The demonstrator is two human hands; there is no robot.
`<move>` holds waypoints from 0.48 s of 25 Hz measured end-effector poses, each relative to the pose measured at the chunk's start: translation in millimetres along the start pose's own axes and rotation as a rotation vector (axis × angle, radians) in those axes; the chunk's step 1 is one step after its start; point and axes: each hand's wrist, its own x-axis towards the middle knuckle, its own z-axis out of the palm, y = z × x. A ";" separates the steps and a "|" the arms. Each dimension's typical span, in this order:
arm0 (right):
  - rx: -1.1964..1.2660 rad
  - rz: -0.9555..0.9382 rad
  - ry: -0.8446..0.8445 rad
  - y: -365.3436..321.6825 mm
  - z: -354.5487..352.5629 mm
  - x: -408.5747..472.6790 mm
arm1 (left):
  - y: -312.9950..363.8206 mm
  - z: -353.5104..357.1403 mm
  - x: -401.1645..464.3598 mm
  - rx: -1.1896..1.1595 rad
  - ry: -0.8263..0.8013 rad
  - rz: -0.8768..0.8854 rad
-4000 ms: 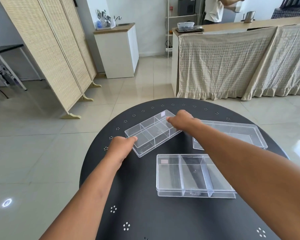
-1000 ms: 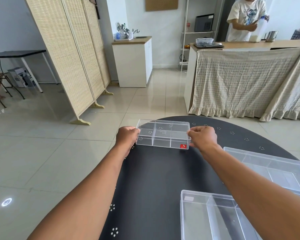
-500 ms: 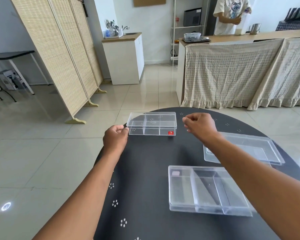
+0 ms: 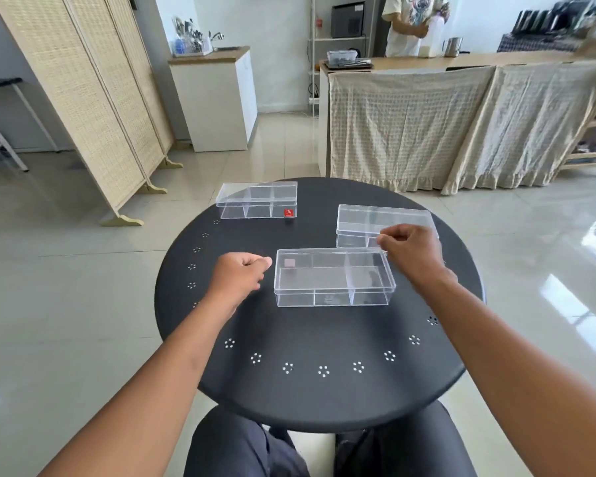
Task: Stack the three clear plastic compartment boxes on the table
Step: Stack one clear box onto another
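Observation:
Three clear plastic compartment boxes lie apart on the round black table (image 4: 307, 394), none stacked. One with a red sticker (image 4: 257, 200) sits at the far left edge. A second box (image 4: 372, 217) is at the far right. The third (image 4: 331, 277) lies in the middle. My left hand (image 4: 239, 274) hovers just off the middle box's left end, fingers curled and holding nothing. My right hand (image 4: 410, 251) is at that box's far right corner, fingers curled, partly covering the right box; no grip shows.
My knees (image 4: 248, 445) are under the table's near edge. A folding rattan screen (image 4: 83, 98) stands to the left, a white cabinet (image 4: 217, 98) behind. A cloth-draped counter (image 4: 461, 125) stands beyond the table, with a person (image 4: 413, 25) behind it.
Both hands let go of the red-sticker box, left at the far left edge, and drew back to the two ends of the middle box. The view tilted down.

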 end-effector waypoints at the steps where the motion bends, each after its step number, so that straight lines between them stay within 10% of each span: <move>1: -0.025 -0.004 0.030 4.4 -4.3 -7.9 | -0.3 4.1 -5.7 0.006 -0.009 0.004; 12: 0.030 0.106 -0.021 35.1 14.6 -41.8 | -7.7 15.3 -35.2 0.028 0.054 0.000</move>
